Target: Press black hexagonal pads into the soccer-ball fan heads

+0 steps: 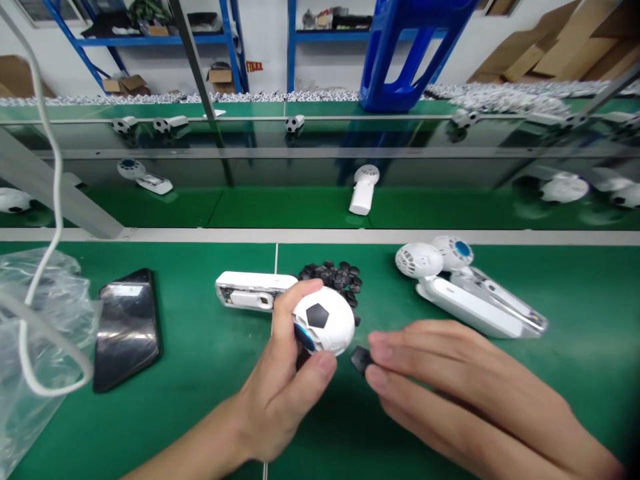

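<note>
Nearest, at the lower right of the frame, the right hand (450, 373) had a small black piece (360, 361) pinched between thumb and fingertips. At the lower middle, the left hand (280, 393) was closed around a white ball-shaped head (336, 333), thumb below and forefinger over it. The piece lay just off the head's lower right edge, a narrow gap between them; a white handle (253, 291) had its long axis running to the left, its join hidden behind the left hand. At the left lay clear plastic (30, 427) and a dark glossy panel (127, 333). Beyond the head sat a pile of loose black pieces (337, 277), with two white devices (465, 303) to its right. Farther, at upper centre, lay another white device (363, 195).
</note>
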A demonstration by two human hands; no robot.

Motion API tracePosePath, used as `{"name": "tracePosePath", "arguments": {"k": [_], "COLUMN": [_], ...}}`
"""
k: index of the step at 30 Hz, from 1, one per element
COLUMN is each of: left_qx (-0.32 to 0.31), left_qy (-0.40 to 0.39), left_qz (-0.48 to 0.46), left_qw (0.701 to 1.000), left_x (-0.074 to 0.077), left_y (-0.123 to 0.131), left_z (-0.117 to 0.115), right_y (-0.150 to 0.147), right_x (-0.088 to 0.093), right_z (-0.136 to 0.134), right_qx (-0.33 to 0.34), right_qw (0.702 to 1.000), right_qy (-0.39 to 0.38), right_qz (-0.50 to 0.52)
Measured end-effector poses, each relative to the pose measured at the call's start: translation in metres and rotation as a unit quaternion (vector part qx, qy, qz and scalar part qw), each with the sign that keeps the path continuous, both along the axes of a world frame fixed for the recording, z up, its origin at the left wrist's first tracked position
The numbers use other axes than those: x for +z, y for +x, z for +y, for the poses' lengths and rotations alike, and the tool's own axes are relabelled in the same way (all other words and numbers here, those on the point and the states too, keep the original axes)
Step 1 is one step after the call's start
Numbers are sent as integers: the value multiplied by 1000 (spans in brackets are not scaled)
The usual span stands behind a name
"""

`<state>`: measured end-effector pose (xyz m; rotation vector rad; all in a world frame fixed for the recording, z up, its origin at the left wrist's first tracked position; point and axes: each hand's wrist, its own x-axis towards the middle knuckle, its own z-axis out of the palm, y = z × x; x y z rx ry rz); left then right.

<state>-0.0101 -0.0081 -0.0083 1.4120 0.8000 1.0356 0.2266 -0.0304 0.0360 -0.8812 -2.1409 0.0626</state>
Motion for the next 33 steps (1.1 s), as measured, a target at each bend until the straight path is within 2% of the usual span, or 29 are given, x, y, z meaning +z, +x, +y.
{"name": "tracePosePath", "arguments": {"k": [3,7,11,15,19,21,22,23,25,30,33], "left_qx": [4,19,12,-2,2,-8,-17,-27,-22,71,79], "left_qy": [50,63,70,58,47,53,53,54,62,97,128], "left_qz": [12,34,44,20,24,16,10,2,-11,-7,-1], "left_qw": [999,997,997,998,999,998,998,998,998,993,989], "left_x": [0,-1,-1,1,2,3,3,3,2,-6,-7], "left_y": [1,3,5,6,5,5,6,7,11,23,21], "left_z": [-1,-4,-5,-3,-1,-1,-2,-4,-7,-16,-17], "right_y": [-6,-21,-31,-32,-32,-32,-32,-33,-34,-38,-37], "right_x": [8,6,-3,-10,-18,-19,-19,-18,-15,-16,-16], "right_z": [16,24,20,20,24,24,24,23,20,10,14], "right_qx": [59,28,17,2,68,92,95,93,83,68,75], "right_qw": [997,981,957,892,793,752,742,738,750,830,853], "right_qy": [-32,-109,-195,-328,-491,-535,-545,-548,-534,-433,-411], "right_qz": [24,155,214,312,355,373,379,383,381,345,313]}}
